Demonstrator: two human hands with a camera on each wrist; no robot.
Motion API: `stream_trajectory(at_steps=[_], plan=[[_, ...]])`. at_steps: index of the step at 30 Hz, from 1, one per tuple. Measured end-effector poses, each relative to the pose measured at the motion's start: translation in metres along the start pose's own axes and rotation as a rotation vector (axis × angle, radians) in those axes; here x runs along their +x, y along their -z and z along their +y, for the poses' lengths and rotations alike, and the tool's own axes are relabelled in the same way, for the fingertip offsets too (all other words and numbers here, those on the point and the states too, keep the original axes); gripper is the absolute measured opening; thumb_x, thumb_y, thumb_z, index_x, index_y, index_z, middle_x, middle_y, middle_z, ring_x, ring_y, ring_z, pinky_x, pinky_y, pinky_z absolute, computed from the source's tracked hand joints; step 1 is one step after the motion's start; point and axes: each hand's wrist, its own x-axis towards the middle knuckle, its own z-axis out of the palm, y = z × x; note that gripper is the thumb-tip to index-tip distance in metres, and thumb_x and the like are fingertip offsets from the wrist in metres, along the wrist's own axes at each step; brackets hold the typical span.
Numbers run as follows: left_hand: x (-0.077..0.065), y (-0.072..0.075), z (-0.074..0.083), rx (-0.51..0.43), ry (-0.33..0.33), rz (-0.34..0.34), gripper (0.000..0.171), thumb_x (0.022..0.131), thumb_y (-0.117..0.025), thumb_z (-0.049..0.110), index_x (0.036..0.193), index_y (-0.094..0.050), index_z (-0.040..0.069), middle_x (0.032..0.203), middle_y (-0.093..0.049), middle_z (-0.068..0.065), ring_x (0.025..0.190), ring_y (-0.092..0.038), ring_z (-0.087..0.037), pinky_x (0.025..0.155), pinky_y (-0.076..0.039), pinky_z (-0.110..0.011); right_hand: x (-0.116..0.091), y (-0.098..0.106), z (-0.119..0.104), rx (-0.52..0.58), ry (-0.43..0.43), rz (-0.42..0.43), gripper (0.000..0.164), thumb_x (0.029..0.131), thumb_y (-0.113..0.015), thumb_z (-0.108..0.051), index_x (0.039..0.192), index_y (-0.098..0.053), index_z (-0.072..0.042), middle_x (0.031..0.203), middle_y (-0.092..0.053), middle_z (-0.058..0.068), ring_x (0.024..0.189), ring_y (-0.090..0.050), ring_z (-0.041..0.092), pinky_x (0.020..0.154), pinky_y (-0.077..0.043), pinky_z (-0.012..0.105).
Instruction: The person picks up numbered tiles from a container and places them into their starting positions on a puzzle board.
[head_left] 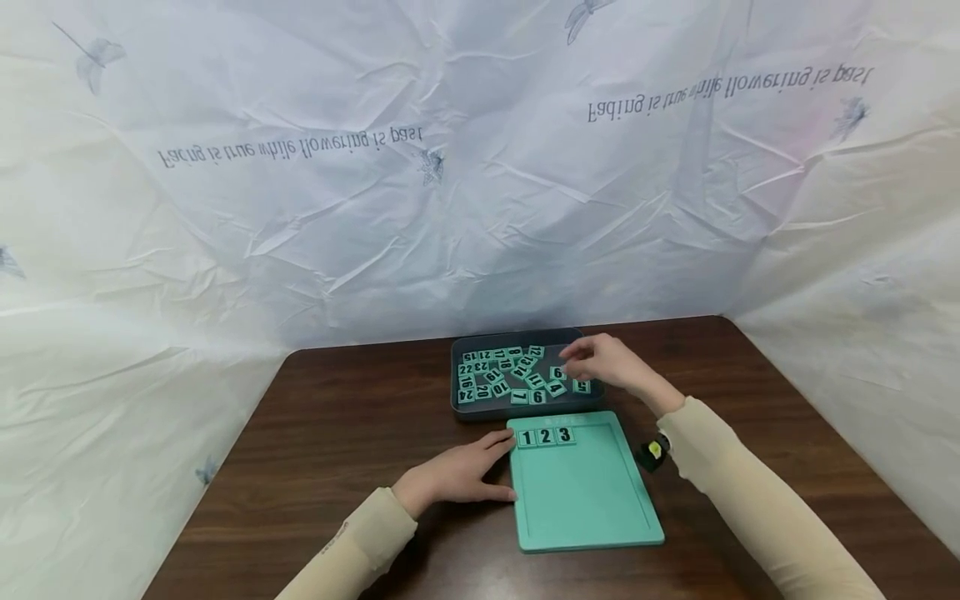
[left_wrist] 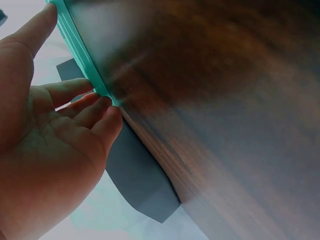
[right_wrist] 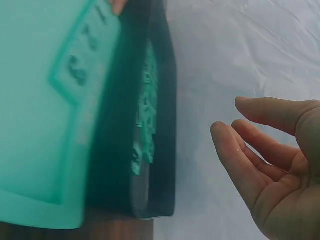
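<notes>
Against the left hand [head_left: 465, 472], the board [head_left: 585, 496] points lengthwise toward the tray [head_left: 483, 413].

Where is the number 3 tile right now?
In the head view, the 3 tile sits near the top edge of the green board, just right of the 2 tile.
</notes>
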Motion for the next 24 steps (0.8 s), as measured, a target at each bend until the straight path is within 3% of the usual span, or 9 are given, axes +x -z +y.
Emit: stream_trajectory(at_steps=[6,14,19,24], plan=[[0.000,0.002,0.000,0.000,0.002,0.008,0.087,0.095,-0.057,0.065,0.161,-0.027,0.017,0.167,-0.020,-0.001,0.142,-0.041,-0.017,0.109,-0.041,-0.039,0.023,0.011,-0.013,-0.006,-0.018,0.017,0.039,0.099,-0.067,-0.021,0.132,-0.062,0.001,0.121,-0.066,0.019,0.096,-0.070,0.026,0.086,-0.056,0.043],[-0.001,0.003,0.000,-0.013,0.008,0.001,0.086,0.095,-0.056,0.065,0.162,-0.025,0.019,0.167,-0.019,0.000,0.142,-0.041,-0.017,0.109,-0.042,-0.039,0.053,0.015,-0.013,-0.089,-0.047,-0.020,0.036,0.098,-0.068,-0.016,0.126,-0.065,0.006,0.114,-0.069,0.020,0.098,-0.068,0.032,0.084,-0.057,0.041],[0.000,0.000,0.003,-0.033,0.002,-0.020,0.085,0.096,-0.055,0.065,0.162,-0.026,0.020,0.167,-0.019,0.002,0.141,-0.042,-0.016,0.108,-0.043,-0.039,0.056,0.008,-0.003,-0.174,-0.090,-0.068,0.034,0.097,-0.069,-0.014,0.123,-0.067,0.007,0.105,-0.071,0.018,0.098,-0.069,0.038,0.088,-0.055,0.049],[0.000,-0.001,0.004,-0.030,0.026,-0.021,0.085,0.095,-0.056,0.065,0.161,-0.027,0.020,0.167,-0.019,0.004,0.141,-0.042,-0.015,0.108,-0.043,-0.039,0.056,-0.005,0.004,-0.252,-0.090,-0.119,0.031,0.097,-0.067,-0.012,0.121,-0.069,0.008,0.098,-0.072,0.018,0.089,-0.069,0.037,0.086,-0.055,0.047]])
